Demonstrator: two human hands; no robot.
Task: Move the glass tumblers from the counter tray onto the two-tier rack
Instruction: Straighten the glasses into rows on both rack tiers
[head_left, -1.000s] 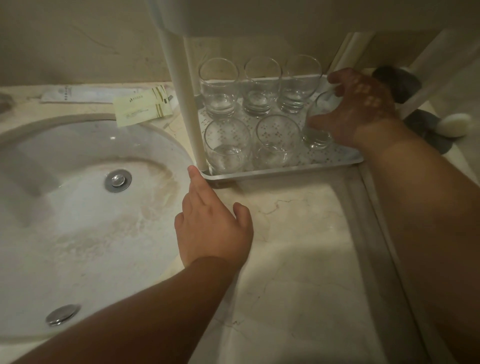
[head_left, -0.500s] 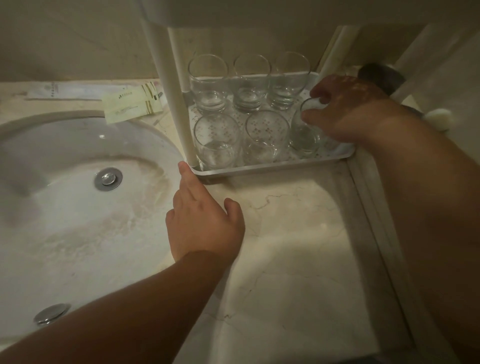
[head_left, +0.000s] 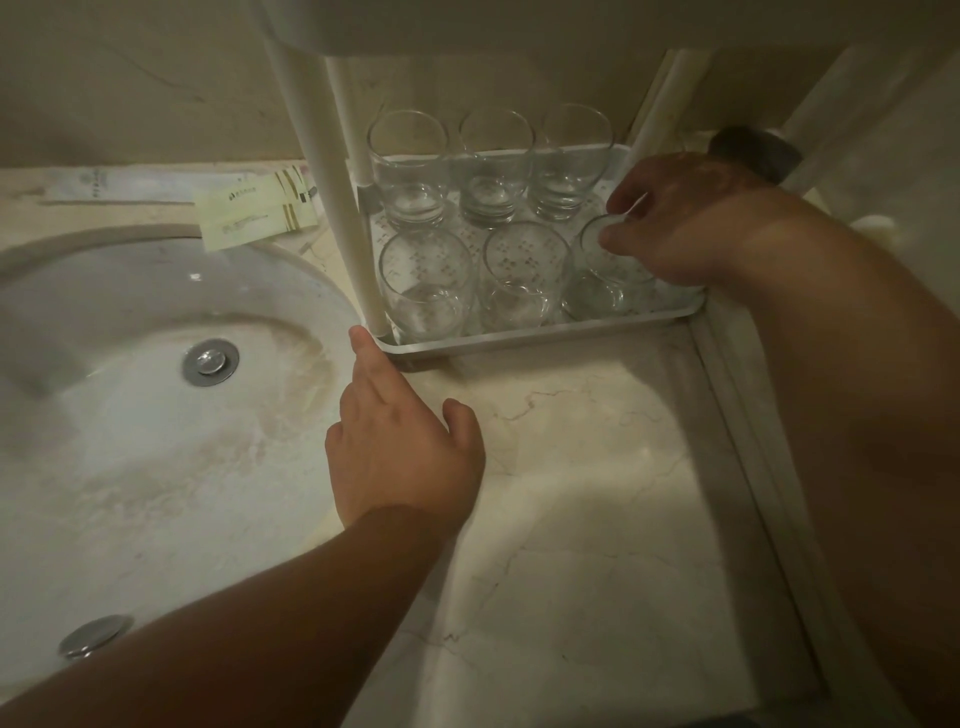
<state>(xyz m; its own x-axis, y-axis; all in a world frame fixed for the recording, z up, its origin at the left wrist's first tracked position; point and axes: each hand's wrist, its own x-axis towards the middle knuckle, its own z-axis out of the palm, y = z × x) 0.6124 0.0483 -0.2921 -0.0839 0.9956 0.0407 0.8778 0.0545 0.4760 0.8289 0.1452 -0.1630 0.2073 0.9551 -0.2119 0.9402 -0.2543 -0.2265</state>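
The right hand (head_left: 691, 223) reaches in under the top shelf and pinches the rim of a clear glass tumbler (head_left: 608, 275) with fingers and thumb. This glass stands at the front right corner of the bottom tier of the white two-tier rack (head_left: 545, 338). The left hand (head_left: 400, 441) holds nothing. It lies loose on the pale marble bench (head_left: 597, 493), and one straight finger touches the front left corner of the rack.

To do this step well, I think the hand should set the glass flat down before it lets go. It should lift its fingers straight up and out slowly, so they do not bump the glass next to it. The left hand can keep the rack from sliding.

Now count. I see six clear glasses: three in the back row and three in the front row. There are two hands. There is one round white sink (head_left: 130, 389) with one shiny drain (head_left: 210, 362). Two pale green paper packets (head_left: 254, 210) lie behind the sink.
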